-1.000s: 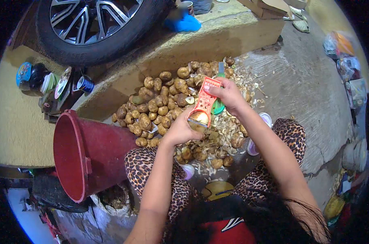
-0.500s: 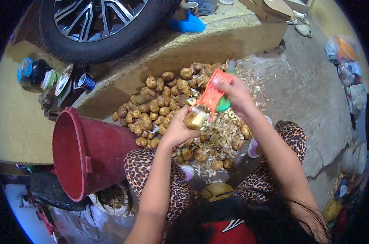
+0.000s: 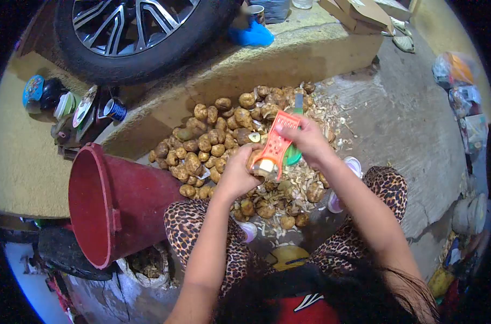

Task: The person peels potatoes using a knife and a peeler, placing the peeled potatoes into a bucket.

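My left hand (image 3: 238, 174) is wrapped round a partly peeled potato (image 3: 266, 165), whose pale flesh shows under the peeler. Gripped in my right hand (image 3: 312, 142) is an orange peeler (image 3: 278, 136) with a wide, perforated handle; its forked end lies over the potato. A green piece (image 3: 293, 155) shows beneath that hand, and a grey, blade-like strip (image 3: 299, 101) sticks out beyond it. They seem to be held along with the peeler, but the fingers hide how. Unpeeled potatoes (image 3: 204, 142) are piled just beyond both hands. Peelings (image 3: 302, 186) lie scattered below them.
A maroon bucket (image 3: 142, 186) lies tipped on its side at the left. Behind the pile runs a concrete step (image 3: 288, 65), with a car wheel (image 3: 148, 67) at upper left. Plastic bags (image 3: 457, 67) line the right side.
My right hand has come down and toward me with the peeler, which now overlaps the potato. My left hand has turned slightly, keeping hold of the potato.
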A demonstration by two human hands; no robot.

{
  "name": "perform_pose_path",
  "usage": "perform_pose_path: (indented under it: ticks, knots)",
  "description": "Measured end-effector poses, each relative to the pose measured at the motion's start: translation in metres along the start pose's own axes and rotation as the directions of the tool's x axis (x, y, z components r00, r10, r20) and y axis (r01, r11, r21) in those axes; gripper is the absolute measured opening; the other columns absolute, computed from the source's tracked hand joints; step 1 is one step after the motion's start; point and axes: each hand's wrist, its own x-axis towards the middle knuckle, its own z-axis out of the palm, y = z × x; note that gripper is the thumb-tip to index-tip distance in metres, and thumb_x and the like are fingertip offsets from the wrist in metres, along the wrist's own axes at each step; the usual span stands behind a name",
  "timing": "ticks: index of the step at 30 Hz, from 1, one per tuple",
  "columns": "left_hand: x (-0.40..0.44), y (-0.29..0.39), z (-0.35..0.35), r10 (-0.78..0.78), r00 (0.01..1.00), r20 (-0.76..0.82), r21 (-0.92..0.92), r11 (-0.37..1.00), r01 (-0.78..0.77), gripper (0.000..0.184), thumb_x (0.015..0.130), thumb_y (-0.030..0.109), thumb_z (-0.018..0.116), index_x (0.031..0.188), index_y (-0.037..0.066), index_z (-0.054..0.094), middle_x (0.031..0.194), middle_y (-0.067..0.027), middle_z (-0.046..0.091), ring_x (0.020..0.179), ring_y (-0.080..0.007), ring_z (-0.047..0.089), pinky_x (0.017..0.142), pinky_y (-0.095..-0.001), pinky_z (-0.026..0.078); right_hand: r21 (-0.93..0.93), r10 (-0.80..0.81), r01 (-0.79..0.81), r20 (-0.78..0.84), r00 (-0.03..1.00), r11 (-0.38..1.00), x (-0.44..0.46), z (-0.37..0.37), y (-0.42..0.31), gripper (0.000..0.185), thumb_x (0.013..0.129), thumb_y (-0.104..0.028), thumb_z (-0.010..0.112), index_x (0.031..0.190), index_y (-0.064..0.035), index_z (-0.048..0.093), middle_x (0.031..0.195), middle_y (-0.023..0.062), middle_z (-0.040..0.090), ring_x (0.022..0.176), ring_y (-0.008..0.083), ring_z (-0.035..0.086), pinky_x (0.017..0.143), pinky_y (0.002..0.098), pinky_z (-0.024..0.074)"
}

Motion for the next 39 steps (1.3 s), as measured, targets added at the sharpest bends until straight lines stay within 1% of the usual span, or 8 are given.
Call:
perform_pose_path:
  ticks: [3, 4, 7, 9, 13, 24, 33, 39]
  knots:
    - [-0.003, 0.005, -0.006, 0.109, 0.994, 0.022, 0.073, 0.991, -0.111, 0.06, 0.053, -0.001, 0.072, 0.109, 0.005, 0.049, 0.101, -0.0052, 0.057, 0.095, -0.0139, 0.054, 0.087, -0.0288, 0.043, -0.066, 0.003, -0.012, -0.142, 0.99, 0.998, 0.025, -0.031, 0.016, 0.017, 0.078, -0.014, 0.065, 0.086, 0.0002, 0.06, 0.075, 0.0054, 0.062, 0.067, 0.0144, 0.06, 0.061, 0.0275, 0.0481]
    - [-0.003, 0.007, -0.008, 0.082, 0.996, 0.036, 0.019, 0.996, -0.083, 0.061, 0.054, 0.001, 0.073, 0.109, 0.005, 0.049, 0.102, -0.0048, 0.057, 0.095, -0.0137, 0.054, 0.087, -0.0288, 0.043, -0.316, -0.17, 0.095, -0.218, 0.961, 0.944, 0.03, -0.039, 0.012, 0.018, 0.079, -0.013, 0.063, 0.09, 0.0005, 0.059, 0.078, 0.0063, 0.063, 0.067, 0.0144, 0.061, 0.062, 0.0282, 0.0492]
    - [-0.003, 0.007, -0.01, 0.013, 0.999, 0.048, -0.058, 0.998, -0.01, 0.061, 0.055, 0.004, 0.076, 0.11, 0.005, 0.048, 0.102, -0.0039, 0.056, 0.097, -0.0131, 0.053, 0.088, -0.0285, 0.042, 0.187, 0.069, -0.025, -0.235, 0.969, 0.982, 0.028, -0.042, -0.003, 0.018, 0.081, -0.012, 0.06, 0.094, 0.0001, 0.056, 0.082, 0.0066, 0.063, 0.07, 0.0145, 0.062, 0.063, 0.029, 0.0505]
    - [-0.002, 0.007, -0.008, -0.005, 1.0, -0.003, -0.023, 1.0, 0.005, 0.061, 0.057, 0.007, 0.078, 0.111, 0.005, 0.048, 0.103, -0.0036, 0.056, 0.098, -0.0129, 0.052, 0.089, -0.0281, 0.041, 0.257, 0.12, -0.092, -0.096, 0.988, 0.962, 0.022, -0.039, -0.001, 0.019, 0.084, -0.015, 0.057, 0.096, -0.0016, 0.054, 0.086, 0.0067, 0.062, 0.073, 0.0156, 0.062, 0.064, 0.0301, 0.0517]
    - [-0.005, 0.025, -0.011, -0.061, 0.994, 0.093, -0.426, 0.9, 0.095, 0.064, 0.06, 0.011, 0.079, 0.114, 0.005, 0.046, 0.104, -0.0054, 0.057, 0.095, -0.0121, 0.054, 0.083, -0.0286, 0.044, 0.329, 0.253, -0.277, 0.115, 0.961, 0.903, 0.012, -0.027, -0.001, 0.018, 0.085, -0.019, 0.057, 0.095, -0.0046, 0.055, 0.087, 0.0067, 0.063, 0.075, 0.0168, 0.063, 0.066, 0.031, 0.0527]
    - [-0.003, 0.012, 0.0, -0.061, 0.997, 0.047, -0.394, 0.916, 0.075, 0.062, 0.057, 0.01, 0.08, 0.11, 0.004, 0.048, 0.097, -0.0047, 0.058, 0.089, -0.0119, 0.055, 0.079, -0.0272, 0.046, 0.377, 0.133, -0.187, 0.165, 0.977, 0.907, 0.004, -0.023, -0.023, 0.018, 0.082, -0.013, 0.06, 0.096, -0.0044, 0.054, 0.085, 0.0047, 0.061, 0.075, 0.014, 0.061, 0.07, 0.0291, 0.052]
    - [-0.004, 0.02, 0.001, -0.007, 1.0, 0.021, -0.295, 0.955, 0.013, 0.063, 0.052, 0.009, 0.077, 0.11, 0.004, 0.051, 0.098, -0.0046, 0.06, 0.087, -0.0128, 0.057, 0.08, -0.0284, 0.046, 0.079, 0.029, -0.032, 0.039, 0.999, 0.996, -0.004, -0.007, -0.028, 0.022, 0.077, -0.013, 0.066, 0.094, -0.0003, 0.059, 0.084, 0.0066, 0.064, 0.074, 0.0132, 0.061, 0.069, 0.0274, 0.0496]
    - [-0.005, 0.02, 0.001, 0.038, 0.999, 0.019, -0.175, 0.984, -0.034, 0.057, 0.051, 0.005, 0.073, 0.105, 0.005, 0.054, 0.095, -0.0062, 0.061, 0.087, -0.0134, 0.058, 0.08, -0.028, 0.046, 0.101, 0.163, -0.168, 0.052, 0.985, 0.981, 0.002, -0.014, -0.025, 0.017, 0.079, -0.011, 0.063, 0.091, -0.0012, 0.057, 0.082, 0.0055, 0.062, 0.074, 0.0126, 0.06, 0.067, 0.0267, 0.0492]
